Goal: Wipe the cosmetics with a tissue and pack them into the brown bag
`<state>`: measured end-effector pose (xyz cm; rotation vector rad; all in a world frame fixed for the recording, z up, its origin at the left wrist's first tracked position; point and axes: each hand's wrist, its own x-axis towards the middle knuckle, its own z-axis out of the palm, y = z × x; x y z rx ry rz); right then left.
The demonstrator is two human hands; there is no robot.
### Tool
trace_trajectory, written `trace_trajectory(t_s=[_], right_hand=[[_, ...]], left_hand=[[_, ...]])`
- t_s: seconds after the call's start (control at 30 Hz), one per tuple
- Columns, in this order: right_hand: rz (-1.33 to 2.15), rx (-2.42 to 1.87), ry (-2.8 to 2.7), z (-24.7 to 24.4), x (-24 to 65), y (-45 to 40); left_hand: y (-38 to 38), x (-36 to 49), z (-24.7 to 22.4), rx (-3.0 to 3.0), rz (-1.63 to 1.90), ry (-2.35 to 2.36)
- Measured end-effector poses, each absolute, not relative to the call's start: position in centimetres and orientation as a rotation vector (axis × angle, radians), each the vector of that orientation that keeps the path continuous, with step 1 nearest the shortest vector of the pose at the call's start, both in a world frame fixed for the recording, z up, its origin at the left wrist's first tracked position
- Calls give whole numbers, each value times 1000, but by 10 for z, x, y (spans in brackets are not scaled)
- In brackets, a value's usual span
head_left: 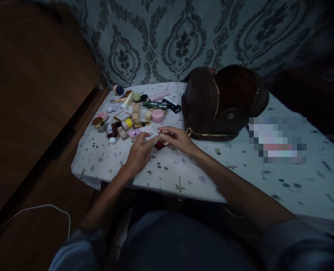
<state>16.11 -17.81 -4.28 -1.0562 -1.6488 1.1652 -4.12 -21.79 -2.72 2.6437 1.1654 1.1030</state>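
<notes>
My left hand [140, 153] and my right hand [179, 140] meet over the table's front part, fingertips nearly touching. Between and under them is a small dark red item [161, 143], partly hidden by the right fingers. The left thumb and forefinger are pinched by something whitish, too small to make out. My right fingers are bent over the red item. Just behind lie a white and purple tube [138, 131], a pink jar [157, 116] and a gold-capped small bottle [141, 124]. A dark red bottle with a white cap [112, 133] lies further left.
A large brown bag [203, 109] stands open right of the cosmetics. Several more tubes and jars, among them a gold-lidded jar [99, 124], spread over the patterned tablecloth [167, 177]. A blurred flat item [278, 141] lies at right. A patterned curtain [180, 41] hangs behind.
</notes>
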Motion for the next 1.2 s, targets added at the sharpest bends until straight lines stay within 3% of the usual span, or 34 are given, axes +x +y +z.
trace_trajectory(t_s=[0.3,0.6,0.9,1.2], right_hand=[[985,-1120,-1690,-43,164,-177],[1197,-1203,-1521,-43,165,-174],[1318,-987,-1612,-45,173,-174],[1152,-1145,-1693,-45,167,-178]], left_hand=[[-227,-35,-22,2947,887,1204],[-225,-45,-37,2810,1028,1090],[-211,-46,-43,2481,1166,1093],[-212,-37,-31,2595,1128,1177]])
